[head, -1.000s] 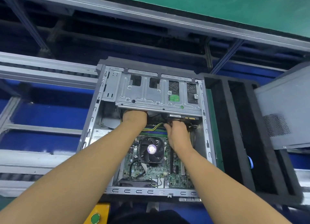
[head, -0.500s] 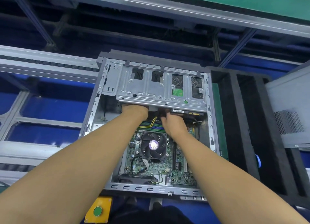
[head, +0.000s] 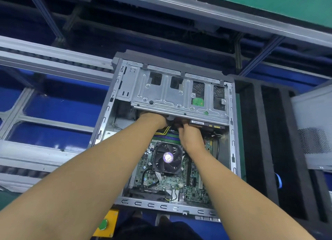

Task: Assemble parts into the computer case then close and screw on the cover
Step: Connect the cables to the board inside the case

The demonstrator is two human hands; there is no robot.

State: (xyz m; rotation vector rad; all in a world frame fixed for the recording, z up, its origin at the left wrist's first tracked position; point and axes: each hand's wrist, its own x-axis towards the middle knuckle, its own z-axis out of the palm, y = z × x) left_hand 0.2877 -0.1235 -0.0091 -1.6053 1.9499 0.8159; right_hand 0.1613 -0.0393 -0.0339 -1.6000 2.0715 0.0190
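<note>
Conveyor (head: 53,60): left hand (head: 152,120), right hand (head: 190,134) crowd cage edge (head: 179,112).

The computer case (head: 107,132) is dull grey sheet metal, its drive cage (head: 172,98) stamped and faintly shiny; the black foam tray (head: 255,132) looks matt and coarse.

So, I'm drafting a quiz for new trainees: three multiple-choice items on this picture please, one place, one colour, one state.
1. Inside the computer case, the left hand and right hand reach: A. beneath the drive cage; B. to the near rim; C. onto the right wall.
2. The hub sticker of the cooler fan is: A. green; B. purple; C. orange.
3. The case's side is: A. covered; B. half covered; C. open.
Key: 1A, both disappear under the cage; 2B, purple disc at centre; 3C, motherboard exposed.
</note>
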